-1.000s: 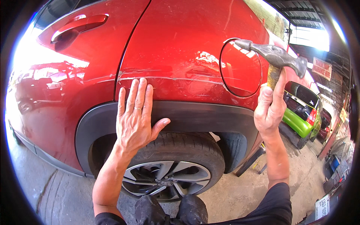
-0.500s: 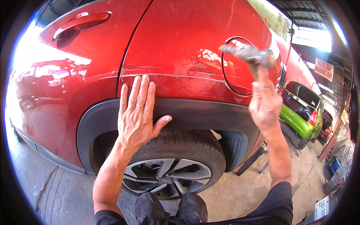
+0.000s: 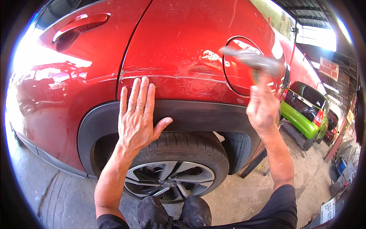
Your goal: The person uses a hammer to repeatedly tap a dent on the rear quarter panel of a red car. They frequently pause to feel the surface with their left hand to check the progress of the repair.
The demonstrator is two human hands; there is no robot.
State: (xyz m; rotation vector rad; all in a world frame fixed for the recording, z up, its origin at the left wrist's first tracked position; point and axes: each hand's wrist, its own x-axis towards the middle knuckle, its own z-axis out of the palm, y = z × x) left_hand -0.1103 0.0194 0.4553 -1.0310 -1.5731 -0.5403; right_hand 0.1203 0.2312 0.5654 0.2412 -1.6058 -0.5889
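Flat against the car's red side panel [image 3: 179,42], my left hand [image 3: 136,116] rests with its fingers stretched out and its thumb apart, its heel on the black wheel-arch trim [image 3: 198,114]. Just above the fingertips, a long pale scratch runs across the panel, with scuffed, dented paint to its right. My right hand [image 3: 263,108] is closed round the handle of a hammer [image 3: 253,61]. The hammer's metal head is smeared by motion and is seen in front of the round fuel flap [image 3: 238,82].
Below the trim is the rear wheel [image 3: 171,179], with my knees in front of it. A door handle [image 3: 80,26] is at upper left. Behind on the right stand a green car [image 3: 303,114] and a dark pillar-like support. Assorted items lie along the right wall.
The hammer and my right hand have shifted slightly left and down, and the hammer's head has turned a little. My left hand stays spread on the panel.
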